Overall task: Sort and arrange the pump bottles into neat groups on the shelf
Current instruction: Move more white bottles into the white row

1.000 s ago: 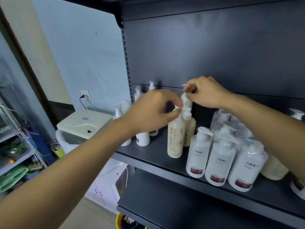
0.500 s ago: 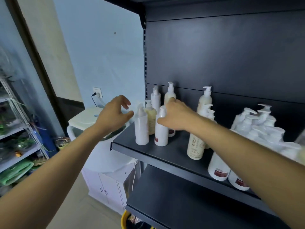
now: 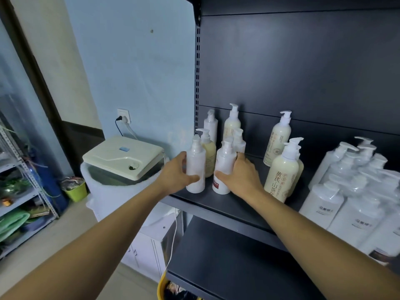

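On the dark shelf (image 3: 227, 204), my left hand (image 3: 176, 169) wraps around a slim white pump bottle (image 3: 195, 165) at the front left. My right hand (image 3: 240, 176) grips a second slim white bottle with a red label (image 3: 224, 163) just to its right. Behind them stand a cream bottle (image 3: 208, 152), another slim white bottle (image 3: 211, 125) and a tall cream one (image 3: 231, 124). Two cream bottles with printed labels (image 3: 281, 169) stand in the middle, another (image 3: 278, 137) farther back. A cluster of several large white pump bottles (image 3: 355, 187) fills the right side.
A lower dark shelf (image 3: 227, 260) sits beneath. Left of the unit stands a white machine with a cream lid (image 3: 123, 156), plugged into a wall socket (image 3: 124, 115). A green pot (image 3: 75, 189) and a metal rack (image 3: 19, 191) are on the far left.
Both hands left the cream bottles in the middle and went to the shelf's left end. They now close on the two slim white bottles at the front.
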`<state>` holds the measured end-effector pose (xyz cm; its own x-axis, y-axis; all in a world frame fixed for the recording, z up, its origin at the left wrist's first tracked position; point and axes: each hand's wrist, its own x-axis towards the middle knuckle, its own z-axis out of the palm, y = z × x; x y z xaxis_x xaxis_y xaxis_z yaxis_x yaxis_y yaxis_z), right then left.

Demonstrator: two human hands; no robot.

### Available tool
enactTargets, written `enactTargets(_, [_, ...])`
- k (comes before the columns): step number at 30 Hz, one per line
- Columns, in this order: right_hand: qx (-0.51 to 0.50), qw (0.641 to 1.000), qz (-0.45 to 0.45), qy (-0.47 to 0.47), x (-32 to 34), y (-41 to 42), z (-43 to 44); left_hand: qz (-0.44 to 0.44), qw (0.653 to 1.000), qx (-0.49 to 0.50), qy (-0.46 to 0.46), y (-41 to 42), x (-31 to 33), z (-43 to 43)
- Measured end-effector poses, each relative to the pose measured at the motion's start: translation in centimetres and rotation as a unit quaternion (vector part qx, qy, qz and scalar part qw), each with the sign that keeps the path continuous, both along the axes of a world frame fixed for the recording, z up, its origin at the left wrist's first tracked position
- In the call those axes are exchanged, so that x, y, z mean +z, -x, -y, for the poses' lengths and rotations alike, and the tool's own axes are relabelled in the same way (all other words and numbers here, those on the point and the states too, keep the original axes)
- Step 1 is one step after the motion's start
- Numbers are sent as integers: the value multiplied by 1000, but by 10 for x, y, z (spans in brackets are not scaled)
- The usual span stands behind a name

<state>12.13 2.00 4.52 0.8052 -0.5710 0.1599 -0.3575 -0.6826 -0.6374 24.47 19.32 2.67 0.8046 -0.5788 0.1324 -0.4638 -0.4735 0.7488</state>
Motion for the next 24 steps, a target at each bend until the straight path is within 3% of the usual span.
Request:
enactTargets(6, [-14,999,42,-19,-12,-5,-3,8,998,-68,14,2,-12,3])
enactTargets(13, [43,990,35,-131,-9,-5,2,-43,993,-106,13,-9,-15,-8])
enactTargets(19, [19,996,57,-60,2,-3,-2,-23,994,-94,43,-3,-4,-8])
enactTargets(24, [53,997,44,-27,39,6,-2,65,994,-43,71,16,39,-23])
